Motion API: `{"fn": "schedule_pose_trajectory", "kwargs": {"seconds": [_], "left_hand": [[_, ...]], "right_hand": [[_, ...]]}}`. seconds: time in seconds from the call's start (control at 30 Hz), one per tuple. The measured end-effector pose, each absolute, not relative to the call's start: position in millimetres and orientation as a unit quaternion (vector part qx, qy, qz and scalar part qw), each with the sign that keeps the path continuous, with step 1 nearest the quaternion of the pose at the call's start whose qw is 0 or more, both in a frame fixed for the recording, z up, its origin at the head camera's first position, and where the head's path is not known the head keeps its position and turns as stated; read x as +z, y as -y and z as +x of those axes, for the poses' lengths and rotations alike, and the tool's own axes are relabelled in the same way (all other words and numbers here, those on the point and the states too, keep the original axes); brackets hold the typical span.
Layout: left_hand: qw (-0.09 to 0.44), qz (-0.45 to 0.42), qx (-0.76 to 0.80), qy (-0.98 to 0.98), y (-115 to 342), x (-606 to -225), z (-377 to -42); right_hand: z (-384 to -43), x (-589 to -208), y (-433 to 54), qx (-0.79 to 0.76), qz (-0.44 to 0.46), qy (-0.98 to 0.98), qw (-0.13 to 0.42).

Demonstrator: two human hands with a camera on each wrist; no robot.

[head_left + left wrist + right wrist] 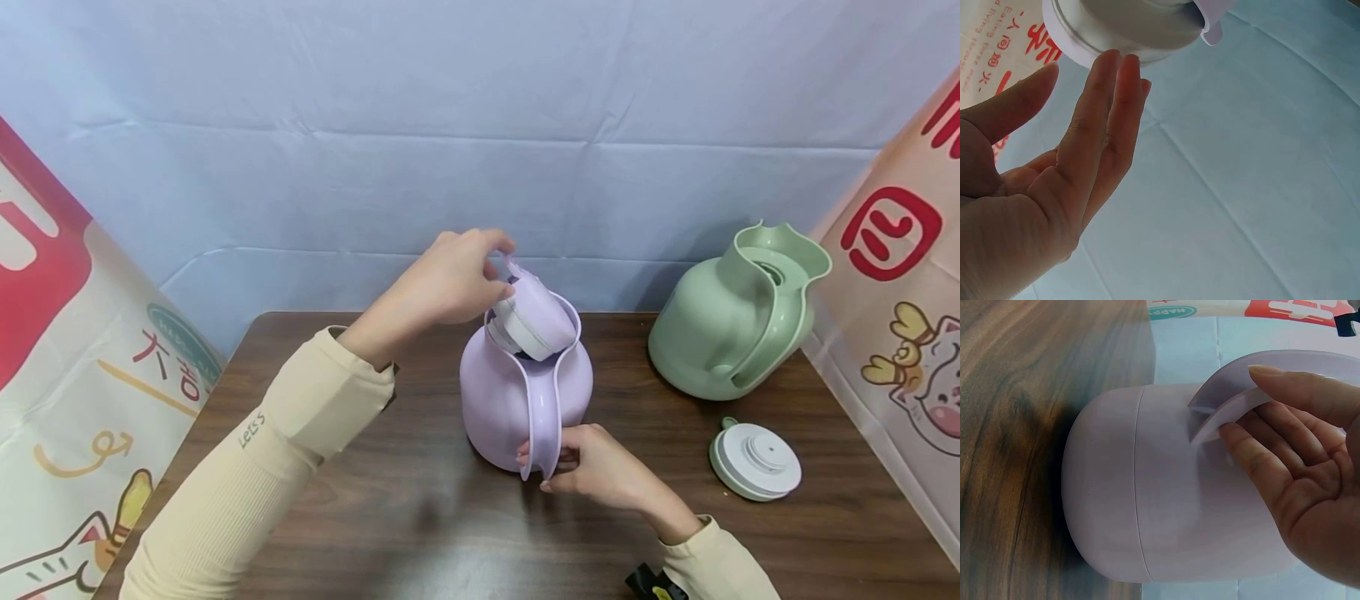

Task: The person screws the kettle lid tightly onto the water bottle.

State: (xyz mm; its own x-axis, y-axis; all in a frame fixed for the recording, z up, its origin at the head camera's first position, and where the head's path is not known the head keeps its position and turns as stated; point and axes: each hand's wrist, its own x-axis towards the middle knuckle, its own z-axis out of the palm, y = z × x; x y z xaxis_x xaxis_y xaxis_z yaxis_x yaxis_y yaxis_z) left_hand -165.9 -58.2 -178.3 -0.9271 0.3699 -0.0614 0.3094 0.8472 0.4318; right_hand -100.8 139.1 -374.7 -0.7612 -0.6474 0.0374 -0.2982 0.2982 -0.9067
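Observation:
A lilac thermos jug (487, 400) stands upright on the table, its handle toward me. My left hand (461, 275) holds the lilac-and-white lid (536, 312) near its tab, tilted over the jug's mouth. From below, the left wrist view shows the lid's white underside (1141, 31) at the fingertips. Low on the jug, my right hand (600, 467) grips the bottom end of the handle (546, 400). In the right wrist view, the thumb lies on the handle's outer side and the fingers reach inside it.
A green thermos jug (693, 325) stands at the back right of the brown wooden table (375, 500). In front of it lies a green-and-white lid (757, 462), white side up. A pale blue cloth (450, 167) hangs behind, with printed sheets (900, 350) at the sides.

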Motion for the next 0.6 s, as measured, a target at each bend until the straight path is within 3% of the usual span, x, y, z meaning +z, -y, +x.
{"fn": "schedule_pose_trajectory", "kwargs": {"seconds": [0.6], "left_hand": [[0.064, 0.178, 0.209, -0.959, 64.9, -187.4, -168.7]], "right_hand": [[-99.6, -373.3, -137.7, -0.505, -0.296, -0.793, 0.168]]}}
